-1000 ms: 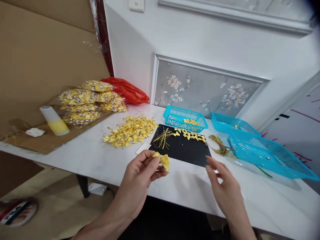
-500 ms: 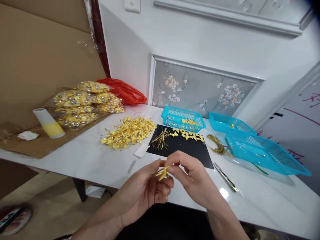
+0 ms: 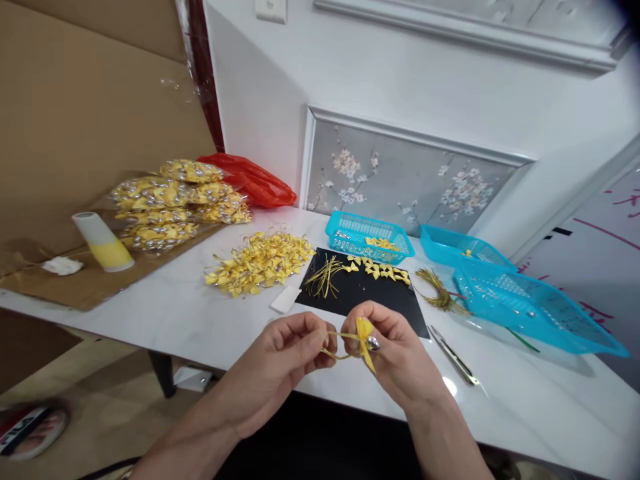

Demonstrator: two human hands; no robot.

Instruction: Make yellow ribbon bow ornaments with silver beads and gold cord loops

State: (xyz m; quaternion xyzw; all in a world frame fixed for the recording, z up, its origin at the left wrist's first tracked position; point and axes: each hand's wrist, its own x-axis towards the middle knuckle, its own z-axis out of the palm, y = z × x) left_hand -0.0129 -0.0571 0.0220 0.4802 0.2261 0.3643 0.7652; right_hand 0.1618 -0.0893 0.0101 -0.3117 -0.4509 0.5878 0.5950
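Observation:
My right hand (image 3: 395, 347) pinches a yellow ribbon bow (image 3: 365, 333) with a shiny silver bell or bead on it. From the bow a thin gold tie (image 3: 343, 335) runs leftward in a loop, and my left hand (image 3: 295, 343) is closed on its ends. Both hands are above the table's front edge. Beyond them lies a black mat (image 3: 370, 300) bearing loose gold ties (image 3: 324, 277) and rows of yellow bows (image 3: 380, 269). To its left is a heap of finished-looking yellow bows (image 3: 260, 263).
A blue basket (image 3: 370, 233) with bows and silver pieces stands behind the mat. More blue baskets (image 3: 540, 320) are at right, near a bundle of gold ties (image 3: 443, 297) and a craft knife (image 3: 455, 357). Bagged bows (image 3: 155, 193), a red bag (image 3: 250, 180) and a cup-like roll (image 3: 104, 243) lie left.
The bow has passed from my left hand into my right hand. My left fingers have moved to the tie, now stretched between both hands. The view has shifted slightly.

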